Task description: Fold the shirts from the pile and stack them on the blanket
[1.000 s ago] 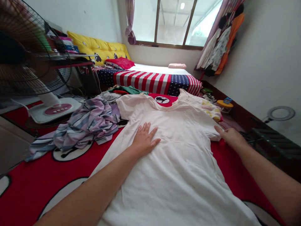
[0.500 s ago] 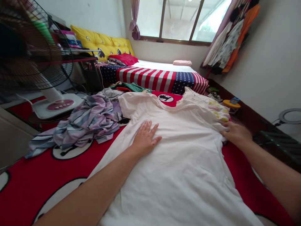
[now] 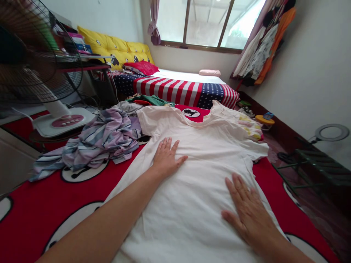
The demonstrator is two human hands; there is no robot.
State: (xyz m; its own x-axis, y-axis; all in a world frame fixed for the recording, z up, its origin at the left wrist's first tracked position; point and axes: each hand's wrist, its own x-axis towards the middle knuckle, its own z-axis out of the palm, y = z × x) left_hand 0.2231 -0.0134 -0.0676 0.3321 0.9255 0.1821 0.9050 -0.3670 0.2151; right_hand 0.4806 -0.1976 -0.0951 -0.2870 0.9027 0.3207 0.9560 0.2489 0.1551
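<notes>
A white T-shirt (image 3: 192, 204) lies spread out, its neck end away from me, on a red cloth (image 3: 115, 186) with white round prints. My left hand (image 3: 167, 157) rests open on the upper left of the shirt, fingers stretched. Lower down, by the shirt's right side, my right hand (image 3: 246, 208) is open and flat with the thumb apart; it is slightly blurred, and I cannot tell how firmly it touches the fabric. The right sleeve (image 3: 257, 149) lies loose and spread outward. The shirt's lower hem is out of view.
A crumpled striped purple-grey cloth (image 3: 104, 135) lies left of the shirt. A standing fan (image 3: 65, 118) is beyond it. Green and other garments (image 3: 153, 100) lie at the far edge, and a yellow-patterned garment (image 3: 251, 126) near the right sleeve. A dark green rack (image 3: 323, 168) stands right.
My right hand has let go of the right sleeve and come down toward me onto the shirt's right side, opening flat. The left hand has stayed in about the same place.
</notes>
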